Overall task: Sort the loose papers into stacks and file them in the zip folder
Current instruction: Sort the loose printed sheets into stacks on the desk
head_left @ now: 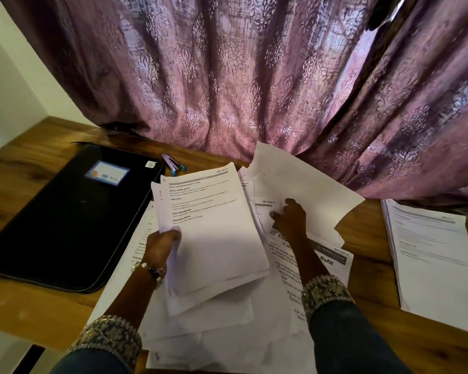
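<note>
My left hand grips a bundle of printed sheets by its left edge, lifted a little over the loose papers spread across the wooden table. My right hand reaches into the pile beyond the bundle and pinches a sheet headed "Section 3", under a large blank sheet that leans against the curtain. The black zip folder lies flat and zipped at the left. A neat stack of sheets sits at the right.
A purple patterned curtain hangs along the back of the table and touches the papers. A small stapler lies behind the folder's right corner. The table's near edge drops off at the lower left.
</note>
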